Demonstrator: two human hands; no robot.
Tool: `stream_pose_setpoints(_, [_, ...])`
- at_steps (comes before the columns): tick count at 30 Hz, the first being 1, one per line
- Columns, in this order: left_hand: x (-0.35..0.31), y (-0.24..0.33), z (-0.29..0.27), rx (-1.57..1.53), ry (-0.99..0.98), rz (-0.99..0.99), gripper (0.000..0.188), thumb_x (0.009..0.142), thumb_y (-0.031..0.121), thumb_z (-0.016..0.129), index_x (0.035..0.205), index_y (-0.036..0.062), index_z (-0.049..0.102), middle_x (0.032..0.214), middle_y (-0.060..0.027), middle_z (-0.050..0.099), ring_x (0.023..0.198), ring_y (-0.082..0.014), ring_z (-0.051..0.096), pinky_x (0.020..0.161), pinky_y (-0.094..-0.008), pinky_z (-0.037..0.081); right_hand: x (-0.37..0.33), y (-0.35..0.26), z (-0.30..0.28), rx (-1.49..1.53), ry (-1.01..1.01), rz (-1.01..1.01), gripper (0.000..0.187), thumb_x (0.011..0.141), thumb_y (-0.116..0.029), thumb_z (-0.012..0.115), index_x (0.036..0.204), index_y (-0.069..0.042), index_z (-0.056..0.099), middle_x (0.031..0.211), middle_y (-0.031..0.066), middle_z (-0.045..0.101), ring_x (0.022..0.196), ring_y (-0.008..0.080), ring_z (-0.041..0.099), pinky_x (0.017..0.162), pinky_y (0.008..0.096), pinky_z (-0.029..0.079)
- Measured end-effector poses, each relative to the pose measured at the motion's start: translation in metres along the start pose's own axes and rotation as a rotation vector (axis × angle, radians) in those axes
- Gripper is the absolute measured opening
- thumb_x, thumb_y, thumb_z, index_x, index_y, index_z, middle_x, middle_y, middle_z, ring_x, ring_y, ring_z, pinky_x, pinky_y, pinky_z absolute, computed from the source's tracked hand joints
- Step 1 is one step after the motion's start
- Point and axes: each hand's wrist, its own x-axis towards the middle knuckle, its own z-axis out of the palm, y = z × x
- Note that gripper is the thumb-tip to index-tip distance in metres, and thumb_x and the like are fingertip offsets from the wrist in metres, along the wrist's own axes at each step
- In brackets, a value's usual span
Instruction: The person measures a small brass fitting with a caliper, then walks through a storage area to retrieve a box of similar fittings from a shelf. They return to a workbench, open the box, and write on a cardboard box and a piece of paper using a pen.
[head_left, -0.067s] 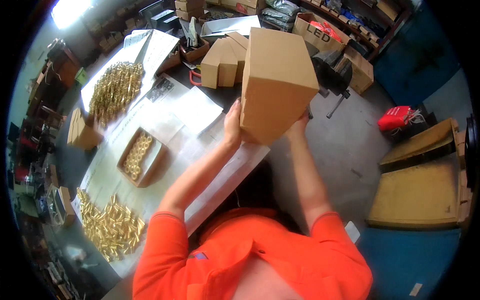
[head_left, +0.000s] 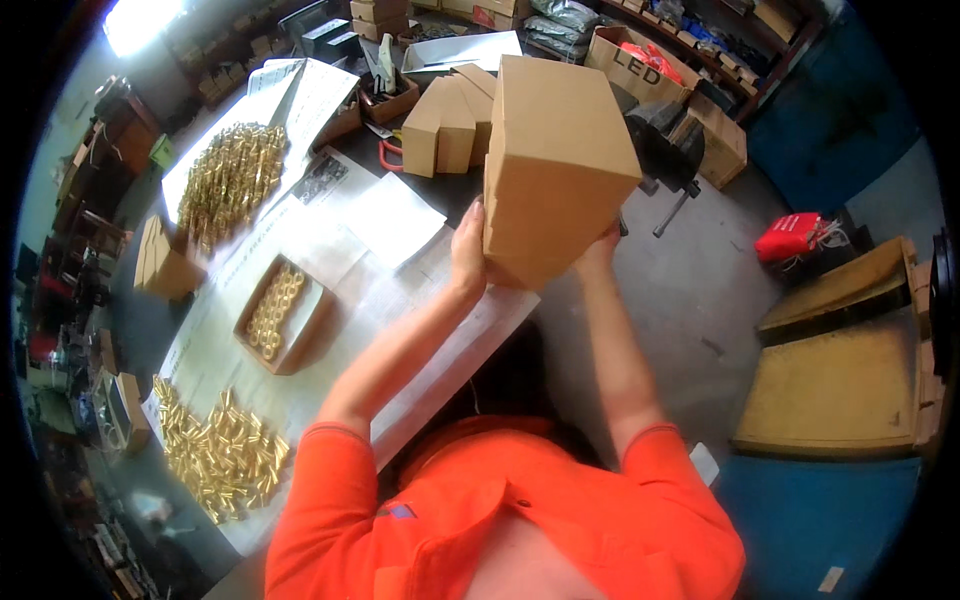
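Both my hands hold up a plain brown cardboard box (head_left: 560,165) over the table's right edge. My left hand (head_left: 467,250) presses against its left side, thumb up. Under the right side sits my right hand (head_left: 600,248), its fingers mostly hidden by the box. On the paper-covered table (head_left: 360,320) to my left, an open cardboard tray (head_left: 318,325) holds rows of brass ring-shaped parts (head_left: 275,310). Loose brass tube-like pieces (head_left: 222,450) lie heaped near the table's front. Farther back, a stack of longer brass parts (head_left: 232,185) rests on white paper.
Several folded brown cartons (head_left: 440,125) stand behind the held box. A bench vise (head_left: 665,160) juts out at its right. White sheets (head_left: 392,218) lie mid-table. On the right are a red bag (head_left: 790,237) and a yellow-topped cardboard piece (head_left: 830,385) above a blue panel (head_left: 815,520).
The box and both hands have shifted very slightly to the right. Nothing else has visibly moved.
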Motion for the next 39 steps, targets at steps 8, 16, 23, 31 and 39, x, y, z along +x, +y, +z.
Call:
stream_pose_setpoints(8, [-0.007, 0.008, 0.009, -0.105, -0.038, -0.096, 0.046, 0.094, 0.033, 0.037, 0.127, 0.0019, 0.041, 0.123, -0.0072, 0.048, 0.114, -0.0164, 0.043, 0.096, -0.0277, 0.032, 0.005, 0.007, -0.01, -0.097, -0.09, -0.137, 0.032, 0.083, -0.01, 0.054, 0.114, -0.009, 0.046, 0.102, 0.0036, 0.056, 0.09, 0.0107, 0.054, 0.074, 0.0252, 0.047])
stream_pose_setpoints(16, [0.011, 0.012, -0.034, 0.055, -0.222, -0.143, 0.05, 0.093, 0.037, 0.039, 0.13, 0.0044, 0.039, 0.127, -0.0067, 0.047, 0.118, -0.0167, 0.041, 0.097, -0.031, 0.031, -0.003, -0.009, 0.005, -0.188, 0.024, -0.139, 0.023, 0.079, 0.0, 0.049, 0.1, -0.006, 0.055, 0.087, 0.0008, 0.057, 0.078, 0.0083, 0.054, 0.072, 0.0209, 0.044])
stream_pose_setpoints(23, [-0.013, 0.145, 0.015, 0.269, -0.245, 0.358, 0.05, 0.089, 0.026, 0.05, 0.127, -0.0044, 0.04, 0.125, -0.0145, 0.049, 0.119, -0.0209, 0.043, 0.101, -0.0305, 0.029, -0.048, -0.105, -0.011, -0.68, -0.187, -0.785, 0.036, 0.085, -0.038, 0.057, 0.083, -0.003, 0.062, 0.074, 0.0035, 0.059, 0.057, 0.0087, 0.055, 0.055, 0.0222, 0.044])
stream_pose_setpoints(31, [-0.007, 0.17, 0.066, 0.623, -0.412, 0.733, 0.045, 0.089, 0.029, 0.048, 0.119, -0.0045, 0.05, 0.125, -0.0162, 0.048, 0.124, -0.0257, 0.038, 0.102, -0.0343, 0.026, -0.095, -0.118, 0.098, -0.709, -0.472, -1.025, 0.051, 0.083, -0.053, 0.05, 0.075, -0.004, 0.06, 0.059, 0.0044, 0.055, 0.046, 0.011, 0.053, 0.043, 0.0237, 0.043])
stream_pose_setpoints(39, [0.003, 0.167, 0.071, 0.733, -0.414, 0.905, 0.033, 0.088, 0.022, 0.044, 0.099, -0.0042, 0.06, 0.113, -0.0173, 0.056, 0.122, -0.0329, 0.039, 0.101, -0.0377, 0.028, -0.08, -0.112, 0.094, -0.839, -0.669, -1.065, 0.046, 0.085, -0.048, 0.051, 0.084, -0.004, 0.062, 0.058, 0.0038, 0.055, 0.047, 0.0119, 0.053, 0.04, 0.0224, 0.04])
